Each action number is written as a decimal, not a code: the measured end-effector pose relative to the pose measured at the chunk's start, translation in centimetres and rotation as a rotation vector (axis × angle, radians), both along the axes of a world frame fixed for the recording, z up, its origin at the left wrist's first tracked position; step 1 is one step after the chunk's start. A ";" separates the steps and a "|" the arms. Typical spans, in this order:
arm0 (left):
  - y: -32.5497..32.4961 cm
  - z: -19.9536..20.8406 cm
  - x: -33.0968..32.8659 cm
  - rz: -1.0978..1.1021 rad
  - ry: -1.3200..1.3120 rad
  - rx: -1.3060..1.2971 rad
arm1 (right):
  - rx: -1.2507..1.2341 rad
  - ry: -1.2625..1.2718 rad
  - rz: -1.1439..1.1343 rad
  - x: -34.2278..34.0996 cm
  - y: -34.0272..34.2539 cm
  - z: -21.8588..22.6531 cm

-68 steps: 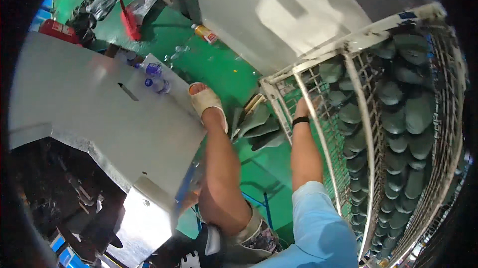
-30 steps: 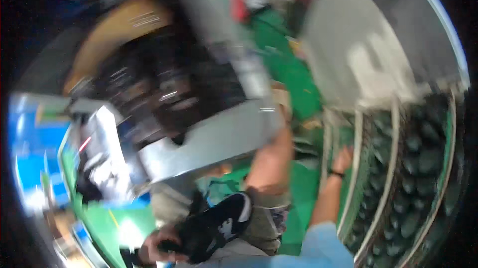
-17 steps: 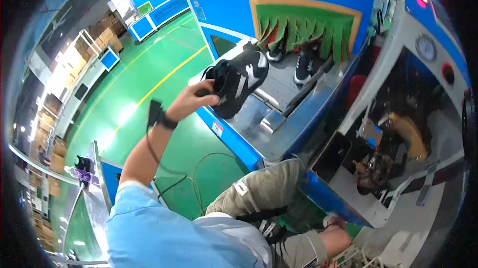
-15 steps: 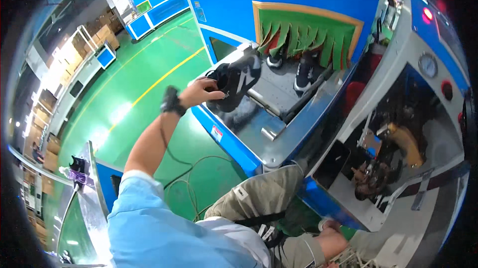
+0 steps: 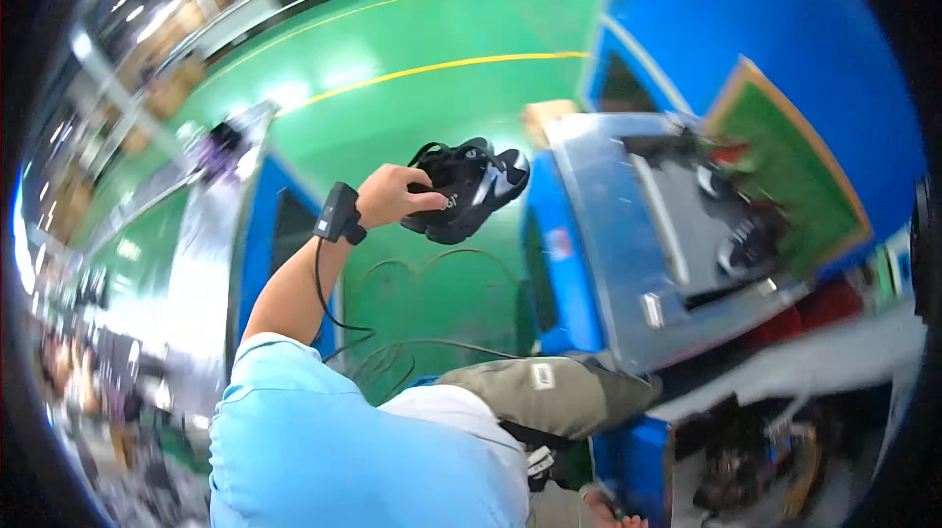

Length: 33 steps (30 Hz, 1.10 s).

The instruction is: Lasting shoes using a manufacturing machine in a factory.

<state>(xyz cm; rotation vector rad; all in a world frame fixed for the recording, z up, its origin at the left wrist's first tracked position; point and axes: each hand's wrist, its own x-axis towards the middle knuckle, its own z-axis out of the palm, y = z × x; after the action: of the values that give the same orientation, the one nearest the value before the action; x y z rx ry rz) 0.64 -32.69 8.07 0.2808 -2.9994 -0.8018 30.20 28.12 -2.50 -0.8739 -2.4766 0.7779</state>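
Observation:
My left hand [image 5: 395, 195], with a black band and box at the wrist, grips black-and-white sneakers [image 5: 461, 196] by the collar. Two toes show side by side, so it looks like a pair. They hang over the green floor, left of the machine's metal table. Low in the head view, part of my right hand [image 5: 601, 506] shows beside a blue panel. It is blurred and cut off, and its grip cannot be made out. More black-and-white sneakers [image 5: 744, 248] rest on the conveyor bed by the green curtain [image 5: 785, 160].
The metal table [image 5: 613, 263] with its blue side stands right of the held sneakers. A long metal bench [image 5: 201, 268] runs along the left. A cable [image 5: 432, 342] trails from my wrist across the floor. An open machine [image 5: 756, 469] with a dark interior is at lower right.
My view has swung left. My left hand and the sneakers have moved from over the metal table's edge to over the floor. The grip stays closed.

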 end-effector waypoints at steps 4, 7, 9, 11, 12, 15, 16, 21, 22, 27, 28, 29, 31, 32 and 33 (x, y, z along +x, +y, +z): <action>-11.5 3.0 16.3 0.318 0.038 -0.106 | -0.381 0.039 0.223 -6.5 -3.0 -0.7; -19.1 5.0 27.3 0.661 0.088 -0.233 | -0.420 -0.013 0.415 -9.6 -5.1 -0.2; -23.6 5.6 32.4 0.794 0.352 -0.644 | -0.455 -0.006 0.511 -10.7 -6.2 -0.1; -27.4 5.9 34.7 1.230 0.540 -0.853 | -0.467 -0.008 0.546 -11.1 -6.9 -0.4; -28.4 5.6 34.5 1.464 0.506 -1.090 | -0.478 -0.004 0.551 -11.0 -7.1 -0.7; -27.6 4.0 26.9 1.156 0.604 -1.064 | -0.479 0.025 0.477 -9.2 -7.2 -1.9; -25.9 3.3 22.2 0.968 0.486 -0.735 | -0.467 0.046 0.440 -8.1 -7.1 -2.2; -4.4 -4.6 -5.4 -0.039 0.413 -0.368 | -0.506 -0.009 0.267 -3.5 -5.9 -2.2; 1.5 -5.9 -10.2 -0.247 0.413 -0.310 | -0.405 -0.018 0.234 -2.8 -5.6 -1.8; 32.1 -9.2 -29.0 -0.828 0.111 0.190 | -0.183 -0.078 -0.044 0.6 -5.0 -1.6; 37.9 -9.7 -31.7 -0.857 0.178 0.129 | -0.181 -0.084 -0.100 1.3 -4.9 -2.1; 43.5 -10.2 -33.8 -0.864 0.228 0.255 | -0.271 -0.131 -0.188 2.1 -4.8 -2.8; 52.2 -11.5 -36.3 -0.642 0.139 0.409 | -0.117 0.007 -0.173 3.2 -5.0 -4.6; 55.1 -12.1 -36.8 -0.458 0.014 0.445 | -0.045 0.057 -0.138 3.6 -5.2 -5.5; 57.2 -13.0 -36.5 -0.331 0.072 0.391 | -0.037 0.075 -0.131 3.9 -5.5 -6.2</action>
<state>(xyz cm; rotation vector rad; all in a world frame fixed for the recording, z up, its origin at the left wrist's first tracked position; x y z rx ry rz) -35.88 24.53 -4.90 -0.2445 -2.8352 -1.3938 34.05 22.65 -8.68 -0.9904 -2.3208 0.7989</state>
